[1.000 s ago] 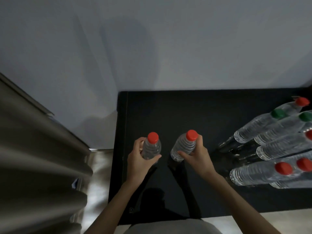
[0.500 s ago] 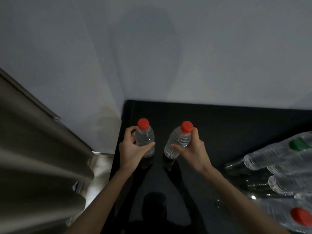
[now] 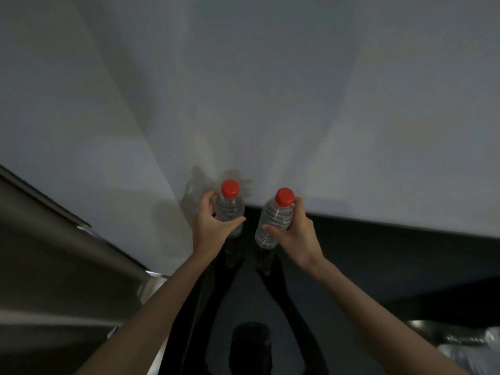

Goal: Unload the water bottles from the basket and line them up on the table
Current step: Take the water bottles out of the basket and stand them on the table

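Mostly hidden: the bases of both bottles, lost against the dark glossy tabletop [image 3: 378, 255], so contact with the surface cannot be told. At the lower right edge a blurred clear plastic shape [image 3: 476, 350] is cut off by the frame; what it is cannot be made out. No basket is seen.

Two bottles are counted, both clear with red caps. The left bottle [image 3: 230, 212] is held by the left hand [image 3: 213, 230], grip closed around its body, thumb across the front, fingers curled behind. The right bottle [image 3: 273, 223] is held by the right hand [image 3: 295, 236], grip closed around its body and shoulder, and is tilted slightly with its cap to the right. The two bottles are near each other, apart, at the far left corner of the tabletop, close to the white wall [image 3: 297, 104].

The tabletop's far edge is met by the wall just behind the bottles; its left edge is beside a grey pleated curtain [image 3: 54, 261]. Bare dark surface is left open to the right of the right hand and toward the viewer, where reflections of the arms are seen.
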Available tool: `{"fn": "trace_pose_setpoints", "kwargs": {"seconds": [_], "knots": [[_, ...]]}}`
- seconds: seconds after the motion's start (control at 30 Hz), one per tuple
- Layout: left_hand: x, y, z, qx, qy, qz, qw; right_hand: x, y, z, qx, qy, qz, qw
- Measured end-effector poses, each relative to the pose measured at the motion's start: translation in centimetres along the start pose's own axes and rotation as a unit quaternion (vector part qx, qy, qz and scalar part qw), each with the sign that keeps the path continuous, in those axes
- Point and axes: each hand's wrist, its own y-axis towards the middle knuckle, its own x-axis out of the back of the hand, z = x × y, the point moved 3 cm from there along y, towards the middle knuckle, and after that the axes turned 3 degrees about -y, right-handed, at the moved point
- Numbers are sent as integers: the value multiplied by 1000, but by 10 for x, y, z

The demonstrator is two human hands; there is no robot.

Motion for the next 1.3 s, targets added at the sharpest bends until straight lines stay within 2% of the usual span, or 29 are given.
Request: {"fn": "trace_pose_setpoints", "kwargs": {"seconds": [0.3, 0.5, 0.73, 0.83, 1.0, 1.13, 1.3], "knots": [[-14, 69, 19, 12, 3, -19, 1000, -36, 78, -8, 25, 0, -18, 1000], [-16, 81, 33, 29, -5, -8, 1000, -54, 94, -7, 57, -26, -40, 997], [-10, 80, 33, 6, 23, 3, 1000, -64, 86, -4, 116, -53, -128, 984], [-10, 79, 26, 9, 39, 24, 999, -64, 85, -2, 98, -63, -115, 986], [-7, 72, 16, 20, 44, 68, 997, -53, 75, 10, 55, -94, -38, 993], [3, 47, -16, -15, 75, 82, 994, -22, 46, 27, 27, -108, 3, 994], [21, -11, -80, -128, 123, 110, 978, 24, -25, 64, 92, -112, -37, 989]]}}
